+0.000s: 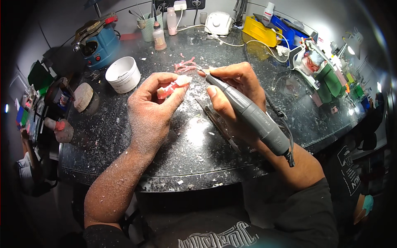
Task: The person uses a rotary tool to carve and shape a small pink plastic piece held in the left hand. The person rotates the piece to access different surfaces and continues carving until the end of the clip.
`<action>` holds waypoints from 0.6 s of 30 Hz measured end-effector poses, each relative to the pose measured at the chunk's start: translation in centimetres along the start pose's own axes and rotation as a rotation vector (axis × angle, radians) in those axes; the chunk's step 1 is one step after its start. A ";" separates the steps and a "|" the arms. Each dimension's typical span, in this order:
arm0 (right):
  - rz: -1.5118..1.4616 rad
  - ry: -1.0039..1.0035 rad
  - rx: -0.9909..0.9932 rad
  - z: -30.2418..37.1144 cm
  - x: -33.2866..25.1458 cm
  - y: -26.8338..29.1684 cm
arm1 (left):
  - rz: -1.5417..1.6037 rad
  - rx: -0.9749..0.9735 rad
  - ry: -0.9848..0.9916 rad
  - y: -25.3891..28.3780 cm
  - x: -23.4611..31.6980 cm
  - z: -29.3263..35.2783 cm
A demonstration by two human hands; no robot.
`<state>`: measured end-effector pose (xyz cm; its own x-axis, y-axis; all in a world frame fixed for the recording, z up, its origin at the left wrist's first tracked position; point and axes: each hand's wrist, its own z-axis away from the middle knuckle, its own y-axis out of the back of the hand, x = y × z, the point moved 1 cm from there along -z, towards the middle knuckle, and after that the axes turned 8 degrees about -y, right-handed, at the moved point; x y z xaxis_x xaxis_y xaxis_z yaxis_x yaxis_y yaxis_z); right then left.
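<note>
Two things in hand over the dark bench (165, 163): pinches a pink-and-white dental piece (177, 84) at eleven o'clock between thumb and fingers of the left hand (151, 94); grips a grey rotary handpiece (248, 110) with thumb and fingers of the right hand (248, 82) toward half past one, its tip near the piece, apparently apart. Judging by pale dust (149, 125) on left hand and forearm (118, 173) and flecks (180, 182) across the bench, probably well into grinding. Seemingly unfinished, both still in hand; surface too small to judge. Pink scraps (185, 65) just short of twelve.
</note>
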<state>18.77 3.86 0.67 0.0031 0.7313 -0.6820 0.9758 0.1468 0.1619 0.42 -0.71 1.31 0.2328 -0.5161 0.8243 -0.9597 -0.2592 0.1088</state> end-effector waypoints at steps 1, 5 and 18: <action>-0.032 0.026 0.038 0.0 0.2 -0.1 | -0.039 -0.003 -0.010 0.1 0.0 0.0; -0.022 0.036 -0.004 0.1 0.5 -0.1 | -0.149 -0.010 -0.062 0.1 0.0 0.1; -0.053 0.069 -0.008 0.0 0.0 -0.3 | 0.209 -0.043 0.041 0.3 -1.4 -0.3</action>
<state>18.52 3.84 0.65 -0.0634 0.7665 -0.6391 0.9725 0.1914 0.1330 -0.24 0.17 0.30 0.0222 -0.5211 0.8532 -0.9925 -0.1144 -0.0440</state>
